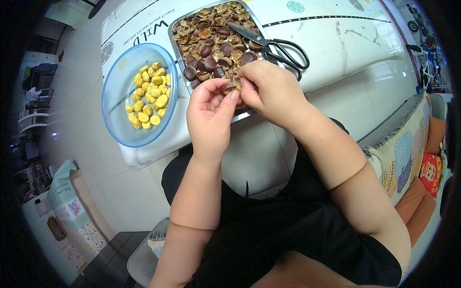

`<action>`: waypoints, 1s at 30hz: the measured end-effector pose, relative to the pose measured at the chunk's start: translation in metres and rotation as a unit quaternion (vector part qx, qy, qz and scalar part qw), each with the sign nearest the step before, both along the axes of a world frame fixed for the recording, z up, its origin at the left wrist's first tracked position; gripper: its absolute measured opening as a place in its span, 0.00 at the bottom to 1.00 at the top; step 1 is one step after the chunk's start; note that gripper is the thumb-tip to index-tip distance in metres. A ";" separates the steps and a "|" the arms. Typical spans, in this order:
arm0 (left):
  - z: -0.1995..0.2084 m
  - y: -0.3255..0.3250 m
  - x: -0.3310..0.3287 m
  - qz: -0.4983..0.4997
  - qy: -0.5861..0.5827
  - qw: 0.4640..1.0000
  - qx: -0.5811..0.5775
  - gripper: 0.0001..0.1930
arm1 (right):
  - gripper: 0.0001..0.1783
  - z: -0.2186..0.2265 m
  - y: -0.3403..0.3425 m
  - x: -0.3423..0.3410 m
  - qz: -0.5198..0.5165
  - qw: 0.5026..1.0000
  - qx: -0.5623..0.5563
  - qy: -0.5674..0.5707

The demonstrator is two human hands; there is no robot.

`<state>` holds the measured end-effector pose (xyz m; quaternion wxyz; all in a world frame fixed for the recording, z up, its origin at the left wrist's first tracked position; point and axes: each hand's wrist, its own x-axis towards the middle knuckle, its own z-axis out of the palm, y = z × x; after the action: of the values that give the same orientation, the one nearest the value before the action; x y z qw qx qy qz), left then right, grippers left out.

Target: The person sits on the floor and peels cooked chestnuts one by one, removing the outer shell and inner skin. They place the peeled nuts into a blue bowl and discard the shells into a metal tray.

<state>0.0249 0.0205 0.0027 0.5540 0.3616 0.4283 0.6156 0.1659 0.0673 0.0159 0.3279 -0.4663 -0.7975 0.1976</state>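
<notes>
the small brown chestnut point(231, 87) sits between the two hands, over the near edge of the metal tray point(174, 44), and the relation that matters is how it lies between the fingertips: at one o'clock from the middle of the left hand point(210, 114) and at nine o'clock from the middle of the right hand point(274, 91), both touching it, so neither is clearly nearer. the left hand is closed in a pinch, its thumb along the near side of the chestnut and its other fingers loosely curled; the right hand is nearly closed, thumb and forefinger tips gripping the chestnut's right side. fingers cover much of it, so its long axis cannot be told. the clear blue-rimmed bowl point(106, 106), holding yellow peeled chestnuts point(156, 92), stands at nine o'clock from the pinch, with the left hand nearer to it. loose shells point(192, 26) and dark unpeeled chestnuts point(210, 63) fill the tray towards twelve o'clock. the black scissors point(253, 35) lie across its right edge at one o'clock, blades towards ten, loops towards four over the white-covered tabletop point(336, 57), nearer the right hand.
</notes>
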 end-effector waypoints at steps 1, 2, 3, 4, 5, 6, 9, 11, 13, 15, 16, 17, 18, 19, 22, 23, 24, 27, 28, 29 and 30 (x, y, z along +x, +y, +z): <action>-0.001 0.000 -0.001 -0.003 -0.004 1.000 0.009 0.13 | 0.09 0.000 0.000 0.000 -0.002 1.000 -0.006 0.006; -0.002 0.000 -0.002 -0.007 -0.009 1.000 0.017 0.13 | 0.10 0.000 0.001 0.000 0.009 0.998 -0.052 0.027; -0.005 0.000 -0.003 -0.006 -0.005 1.000 0.027 0.12 | 0.10 0.000 0.004 0.001 0.019 0.994 -0.097 0.048; -0.008 0.000 -0.003 -0.007 -0.002 0.999 0.037 0.12 | 0.10 0.000 0.006 0.003 0.029 0.987 -0.142 0.069; -0.009 0.001 -0.002 -0.007 0.001 0.999 0.047 0.12 | 0.11 -0.001 0.008 0.004 0.019 0.987 -0.141 0.074; -0.008 0.000 -0.003 -0.015 0.012 0.997 0.068 0.12 | 0.11 -0.001 0.009 0.006 0.009 0.987 -0.140 0.080; -0.002 -0.001 -0.006 -0.033 0.019 0.996 0.086 0.11 | 0.12 -0.005 0.019 0.014 -0.037 0.992 -0.115 0.040; 0.000 -0.002 -0.008 -0.031 -0.007 0.999 0.034 0.10 | 0.11 -0.006 0.020 0.016 -0.054 0.994 -0.088 0.020; -0.001 0.000 -0.006 -0.029 -0.013 0.999 0.002 0.10 | 0.11 -0.008 0.021 0.016 -0.062 0.995 -0.073 0.012; -0.001 0.001 -0.005 -0.022 -0.011 1.000 -0.019 0.10 | 0.10 -0.013 0.021 0.013 -0.065 0.995 -0.057 0.045; -0.001 0.001 -0.005 -0.015 -0.008 1.000 -0.024 0.10 | 0.09 -0.015 0.021 0.012 -0.067 0.995 -0.049 0.060; -0.001 0.002 -0.005 -0.008 -0.005 1.000 -0.029 0.10 | 0.09 -0.014 0.021 0.011 -0.053 0.994 -0.051 0.086; -0.001 0.002 -0.006 -0.013 -0.007 0.999 -0.033 0.11 | 0.09 -0.012 0.020 0.010 -0.038 0.992 -0.053 0.112; -0.004 0.003 -0.007 -0.017 -0.009 0.999 -0.037 0.11 | 0.09 -0.011 0.018 0.010 -0.024 0.989 -0.054 0.138; -0.007 0.003 -0.009 -0.017 0.001 0.999 -0.039 0.12 | 0.10 -0.003 0.012 0.011 0.080 0.967 -0.122 0.207; -0.007 0.003 -0.009 -0.014 0.007 0.999 -0.038 0.12 | 0.11 -0.005 0.013 0.012 0.102 0.971 -0.106 0.190; -0.007 0.002 -0.009 -0.008 0.009 0.999 -0.030 0.12 | 0.11 -0.005 0.013 0.012 0.105 0.972 -0.116 0.177; -0.006 0.002 -0.006 0.004 0.018 1.000 -0.013 0.12 | 0.10 -0.002 0.013 0.012 0.106 0.971 -0.153 0.147; -0.006 0.002 -0.006 0.006 0.025 1.000 -0.012 0.12 | 0.10 -0.001 0.012 0.012 0.104 0.969 -0.171 0.142; -0.006 0.002 -0.005 0.008 0.031 0.999 -0.010 0.11 | 0.10 0.000 0.012 0.012 0.101 0.967 -0.189 0.138; -0.005 0.002 -0.005 0.010 0.039 0.999 -0.016 0.11 | 0.09 0.000 0.012 0.012 0.106 0.977 -0.151 0.103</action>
<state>0.0195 0.0221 -0.0025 0.5365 0.3717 0.4633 0.5995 0.1783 0.0788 0.0163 0.3114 -0.4005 -0.7651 0.3965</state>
